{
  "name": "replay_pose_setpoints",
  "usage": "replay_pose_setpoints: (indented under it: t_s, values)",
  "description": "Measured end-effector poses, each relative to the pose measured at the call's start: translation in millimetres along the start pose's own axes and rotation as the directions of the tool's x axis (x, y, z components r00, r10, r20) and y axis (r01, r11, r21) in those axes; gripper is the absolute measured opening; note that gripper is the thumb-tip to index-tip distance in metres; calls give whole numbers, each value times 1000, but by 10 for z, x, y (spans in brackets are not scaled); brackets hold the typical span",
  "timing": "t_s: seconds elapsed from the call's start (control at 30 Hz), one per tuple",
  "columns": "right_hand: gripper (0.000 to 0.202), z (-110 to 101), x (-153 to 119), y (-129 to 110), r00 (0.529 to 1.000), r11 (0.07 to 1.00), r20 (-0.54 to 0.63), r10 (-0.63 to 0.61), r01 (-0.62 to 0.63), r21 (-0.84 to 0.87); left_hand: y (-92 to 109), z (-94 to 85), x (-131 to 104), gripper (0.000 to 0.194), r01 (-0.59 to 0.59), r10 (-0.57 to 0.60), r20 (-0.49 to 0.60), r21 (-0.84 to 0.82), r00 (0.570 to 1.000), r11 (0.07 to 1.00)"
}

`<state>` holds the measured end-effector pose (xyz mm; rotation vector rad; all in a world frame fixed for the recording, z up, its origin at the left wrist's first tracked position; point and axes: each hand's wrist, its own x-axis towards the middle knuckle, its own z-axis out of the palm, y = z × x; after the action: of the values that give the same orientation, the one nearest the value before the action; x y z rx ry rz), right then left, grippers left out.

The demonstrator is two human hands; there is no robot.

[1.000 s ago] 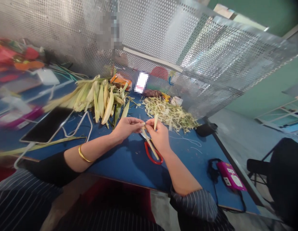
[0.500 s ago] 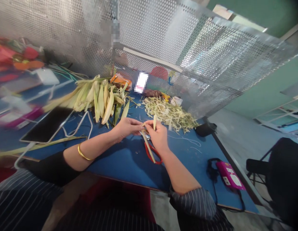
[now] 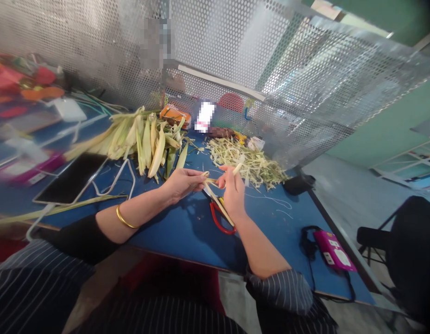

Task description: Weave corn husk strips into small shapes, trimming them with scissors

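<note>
My left hand point(image 3: 183, 185) pinches the looped end of a pale husk strip point(image 3: 218, 199) above the blue table. The strip's long tail slants down to the right, over red-handled scissors point(image 3: 218, 221) lying on the table. Close by on the right, my right hand point(image 3: 233, 190) has its fingers curled around part of the strip, and a pale piece sticks up past its fingers. Behind my left hand lies a bundle of long husks point(image 3: 145, 139). A heap of shredded strips point(image 3: 248, 160) is behind my right hand.
On the left are a dark-screened phone point(image 3: 72, 178) with a white cable and a blurred magenta box. A magenta power box point(image 3: 335, 250) with a black cord sits at the right. A black round object point(image 3: 298, 184) stands by the right edge, and a perforated metal screen point(image 3: 229, 46) rises behind.
My right hand has moved slightly right, away from my left fingertips, and has turned upward. A stretch of strip now shows between the hands, and more of the scissors is visible.
</note>
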<state>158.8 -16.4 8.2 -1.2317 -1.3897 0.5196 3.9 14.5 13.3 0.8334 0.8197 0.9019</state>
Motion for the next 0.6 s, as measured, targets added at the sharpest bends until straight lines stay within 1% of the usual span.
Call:
replay_pose_setpoints:
  t_s: [0.07,0.13,0.27,0.3,0.37,0.43,0.6]
  values:
    - [38,-11,2,10,998,999,61,-2,-1,46,-10,3,-3,15,-23,23,-6,13,1000,1000]
    - [39,-28,5,0,994,1000,108,-17,14,23,-18,8,-7,16,-44,44,-12,25,999,999]
    - [31,-67,10,-79,980,985,195,-24,56,-161,-19,26,-14,20,-63,65,-43,40,997,997]
    - [28,-76,10,-100,980,978,199,-17,58,-200,-19,30,-16,22,-66,68,-47,42,997,997]
    - [24,-93,11,-134,986,967,169,-15,57,-248,-22,34,-15,22,-81,83,-46,38,996,996]
    - [21,-113,12,-153,989,957,147,-34,74,-282,-30,32,-9,19,-99,100,-39,29,994,995]
    - [18,-155,27,-145,958,916,273,-88,186,-356,-49,6,13,15,-121,121,-36,8,992,993]
